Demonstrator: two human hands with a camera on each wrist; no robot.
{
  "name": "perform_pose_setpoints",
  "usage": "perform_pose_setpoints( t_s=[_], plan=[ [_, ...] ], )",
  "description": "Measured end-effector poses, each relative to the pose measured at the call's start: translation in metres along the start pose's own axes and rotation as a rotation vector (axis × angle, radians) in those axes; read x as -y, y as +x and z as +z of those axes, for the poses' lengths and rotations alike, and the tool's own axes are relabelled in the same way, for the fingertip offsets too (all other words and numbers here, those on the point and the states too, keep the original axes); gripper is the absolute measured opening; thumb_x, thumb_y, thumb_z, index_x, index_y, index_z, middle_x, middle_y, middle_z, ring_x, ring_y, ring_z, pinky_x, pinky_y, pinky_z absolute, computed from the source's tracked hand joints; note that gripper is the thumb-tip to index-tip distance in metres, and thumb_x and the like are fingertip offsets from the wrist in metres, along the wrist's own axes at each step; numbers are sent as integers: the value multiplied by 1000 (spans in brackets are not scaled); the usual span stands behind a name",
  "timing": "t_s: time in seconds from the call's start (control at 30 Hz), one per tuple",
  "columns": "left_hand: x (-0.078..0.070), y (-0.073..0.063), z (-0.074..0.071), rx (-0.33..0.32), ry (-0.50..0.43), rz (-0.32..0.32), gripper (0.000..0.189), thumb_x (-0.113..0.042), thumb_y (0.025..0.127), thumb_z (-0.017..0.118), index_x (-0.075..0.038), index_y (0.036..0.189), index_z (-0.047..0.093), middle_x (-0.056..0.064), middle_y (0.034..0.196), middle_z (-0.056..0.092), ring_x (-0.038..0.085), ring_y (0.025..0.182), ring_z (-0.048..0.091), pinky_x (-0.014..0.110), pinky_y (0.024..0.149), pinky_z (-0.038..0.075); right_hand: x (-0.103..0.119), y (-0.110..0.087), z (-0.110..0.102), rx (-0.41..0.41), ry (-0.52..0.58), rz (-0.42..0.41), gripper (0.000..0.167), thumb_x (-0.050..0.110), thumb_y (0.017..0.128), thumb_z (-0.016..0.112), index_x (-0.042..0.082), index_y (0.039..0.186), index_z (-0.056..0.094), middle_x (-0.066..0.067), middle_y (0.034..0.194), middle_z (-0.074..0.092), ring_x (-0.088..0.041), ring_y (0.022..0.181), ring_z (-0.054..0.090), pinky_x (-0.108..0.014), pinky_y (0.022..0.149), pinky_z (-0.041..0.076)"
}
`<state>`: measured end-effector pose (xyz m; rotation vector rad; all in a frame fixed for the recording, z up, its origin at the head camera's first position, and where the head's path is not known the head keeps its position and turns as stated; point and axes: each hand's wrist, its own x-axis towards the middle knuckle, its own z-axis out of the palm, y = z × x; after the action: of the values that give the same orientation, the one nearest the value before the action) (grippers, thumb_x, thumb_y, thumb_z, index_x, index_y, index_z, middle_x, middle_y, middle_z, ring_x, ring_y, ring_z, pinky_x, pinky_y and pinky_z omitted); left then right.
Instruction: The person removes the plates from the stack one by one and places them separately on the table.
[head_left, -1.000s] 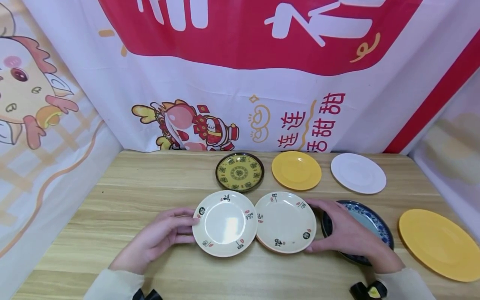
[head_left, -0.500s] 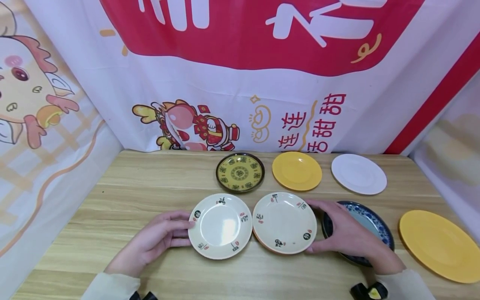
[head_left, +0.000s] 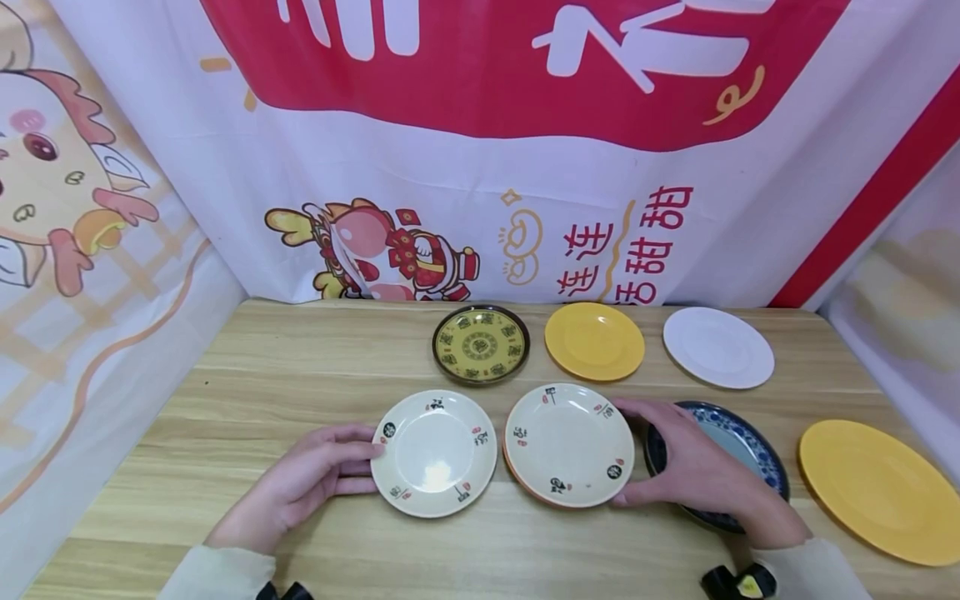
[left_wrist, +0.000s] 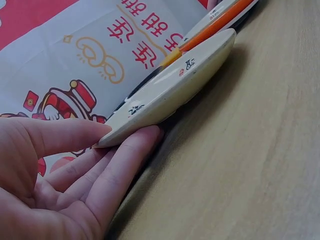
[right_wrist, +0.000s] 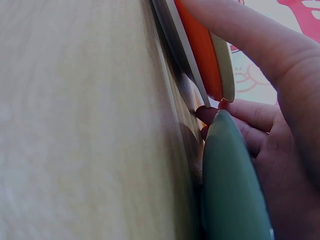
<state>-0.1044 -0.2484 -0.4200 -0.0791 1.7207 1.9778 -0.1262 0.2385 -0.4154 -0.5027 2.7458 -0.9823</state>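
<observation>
My left hand pinches the left rim of a cream plate printed with small black and red marks. In the left wrist view the thumb lies on top and the fingers sit underneath, with this plate tilted above the wood. A matching cream plate sits just to the right, a narrow gap between the two. My right hand grips its right edge between thumb and fingers. The right wrist view shows an orange plate stacked beneath that cream plate, with a thin white rim and dark underside lower still.
At the back stand an olive plate with a dark rim, a small yellow plate and a white plate. A blue-patterned plate lies partly under my right hand. Far right is a large yellow plate. Printed cloth hangs behind the table.
My left hand has drawn its cream plate left and slightly toward me, leaving a gap beside the right-hand stack. My right hand and its plates stay nearly still.
</observation>
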Motion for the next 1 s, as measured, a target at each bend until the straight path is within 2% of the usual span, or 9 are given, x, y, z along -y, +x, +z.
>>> perform_pose_setpoints(
  t_s=[0.13, 0.3, 0.5, 0.7, 1.0],
  plan=[
    [-1, 0, 1, -36, 50, 12, 34, -8, 103, 66, 7, 133, 63, 3, 109, 80, 19, 101, 80, 40, 94, 68, 0, 0, 0, -2, -3, 1, 110, 69, 63, 96, 32, 156, 52, -4, 156, 59, -39, 147, 50, -81, 117, 37],
    [-2, -1, 3, -119, 113, 7, 52, -11, 102, 70, 17, 142, 53, 5, 109, 79, 18, 99, 80, 39, 92, 69, -1, -1, 0, -2, -2, -1, 110, 70, 63, 96, 32, 156, 52, -4, 156, 59, -39, 146, 50, -81, 117, 37],
    [-4, -3, 5, -196, 151, -12, 55, -12, 101, 73, 17, 143, 54, 4, 109, 77, 17, 95, 79, 36, 90, 69, -1, 0, 0, 0, -3, -4, 110, 69, 63, 96, 34, 157, 51, -3, 157, 59, -38, 147, 49, -81, 117, 36],
    [-6, -4, 7, -241, 170, -19, 54, -12, 100, 74, 16, 142, 56, 5, 109, 78, 16, 93, 79, 34, 87, 70, -1, -1, 0, 0, -7, -5, 111, 70, 63, 96, 31, 157, 51, -4, 157, 59, -39, 146, 50, -80, 117, 37],
    [-8, -6, 5, -257, 229, -9, 54, -13, 100, 74, 15, 143, 57, 5, 111, 78, 14, 90, 79, 31, 83, 70, 0, 0, 0, 1, -7, -8, 110, 69, 63, 96, 32, 156, 52, -4, 156, 59, -38, 146, 50, -79, 117, 38]
  ],
)
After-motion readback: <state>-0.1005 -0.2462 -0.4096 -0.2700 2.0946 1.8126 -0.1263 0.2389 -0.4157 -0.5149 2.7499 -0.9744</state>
